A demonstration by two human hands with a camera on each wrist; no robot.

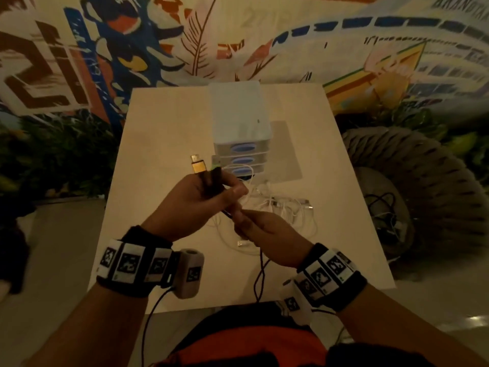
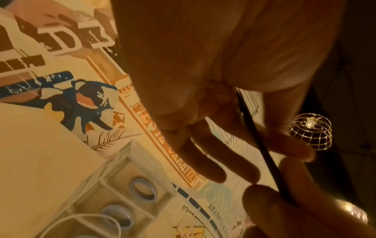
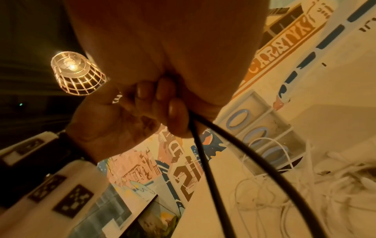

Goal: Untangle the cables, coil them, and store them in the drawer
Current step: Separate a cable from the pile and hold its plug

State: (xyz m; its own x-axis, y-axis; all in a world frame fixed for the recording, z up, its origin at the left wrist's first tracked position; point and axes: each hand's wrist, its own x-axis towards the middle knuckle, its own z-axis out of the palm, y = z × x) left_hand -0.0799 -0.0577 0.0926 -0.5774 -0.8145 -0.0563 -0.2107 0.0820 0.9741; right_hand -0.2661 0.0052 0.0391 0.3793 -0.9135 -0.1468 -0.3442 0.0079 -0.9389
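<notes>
My left hand (image 1: 211, 190) is raised over the table and holds the folded ends of a black cable (image 1: 260, 274). The cable's gold connector (image 1: 198, 165) sticks up above the fingers. In the left wrist view the black cable (image 2: 260, 141) runs between thumb and fingers. Just below and to the right, my right hand (image 1: 248, 223) grips the same cable. Its fingers (image 3: 175, 112) curl round two black strands (image 3: 205, 161) that hang toward my lap. A tangle of white cables (image 1: 280, 207) lies on the table behind the hands. The white drawer unit (image 1: 239, 133) has three blue-handled drawers.
The pale square table (image 1: 158, 234) stands against a painted mural wall. A white USB plug (image 1: 239, 243) lies near my right wrist. A woven pouf (image 1: 423, 186) with dark cables on it sits right of the table. Wire-cage lamps (image 3: 75, 74) hang overhead.
</notes>
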